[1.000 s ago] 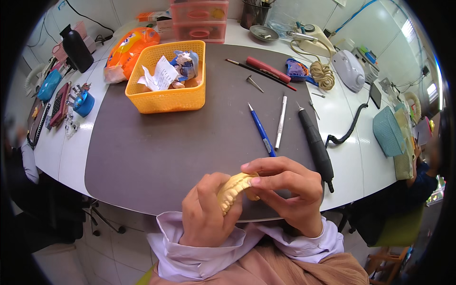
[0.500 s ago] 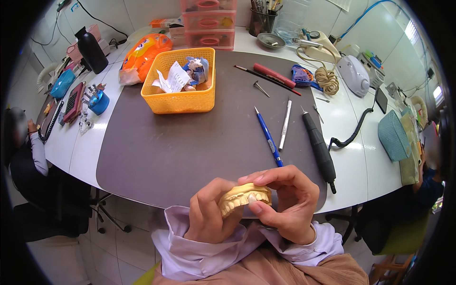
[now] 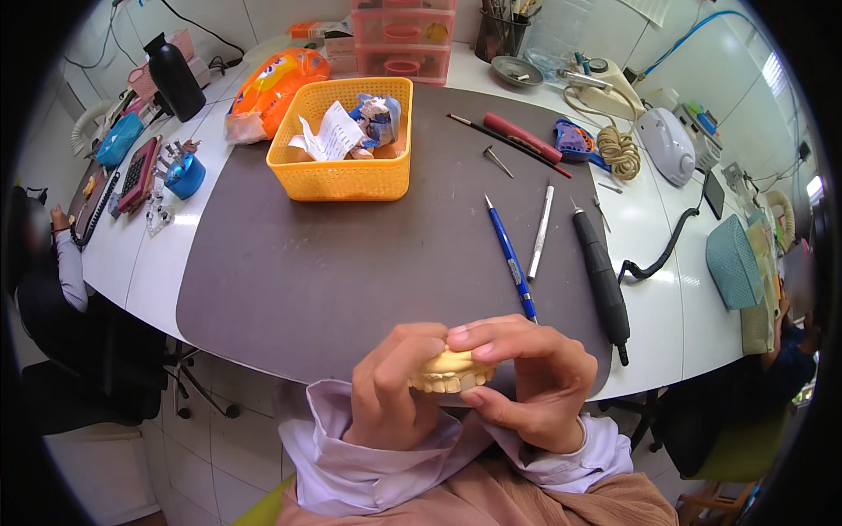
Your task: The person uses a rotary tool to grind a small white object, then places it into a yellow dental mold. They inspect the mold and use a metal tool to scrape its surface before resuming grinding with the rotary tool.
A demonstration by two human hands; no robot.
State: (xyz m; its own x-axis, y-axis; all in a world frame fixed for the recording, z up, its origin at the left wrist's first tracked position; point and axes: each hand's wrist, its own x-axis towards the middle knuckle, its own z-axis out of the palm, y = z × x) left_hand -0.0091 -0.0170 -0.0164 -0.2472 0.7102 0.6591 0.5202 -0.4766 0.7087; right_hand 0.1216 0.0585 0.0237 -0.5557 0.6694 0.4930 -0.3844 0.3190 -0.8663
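Observation:
A yellow plaster dental model (image 3: 451, 372) with a row of teeth is held up at the table's near edge. My left hand (image 3: 396, 386) is closed round its left side. With fingers on top and thumb at the teeth, my right hand (image 3: 542, 379) grips the other side. One tooth (image 3: 468, 382) beside the right thumb looks paler than the rest. Just beyond the hands lie a blue mechanical pencil (image 3: 510, 259), a slim silver-white tool (image 3: 542, 233) and a black rotary handpiece (image 3: 600, 282) with a thin tip.
On the brown mat (image 3: 289, 289) stands a yellow basket (image 3: 342, 181) with crumpled paper. A red-handled tool (image 3: 523, 138) and a small nail-like piece (image 3: 498, 161) lie farther back. Pink drawers (image 3: 403, 46) stand behind. People sit at both sides.
The dental model has tipped, so its teeth now point more downward. Both hands still hold it, the right thumb at the front teeth. The whole view has shifted slightly.

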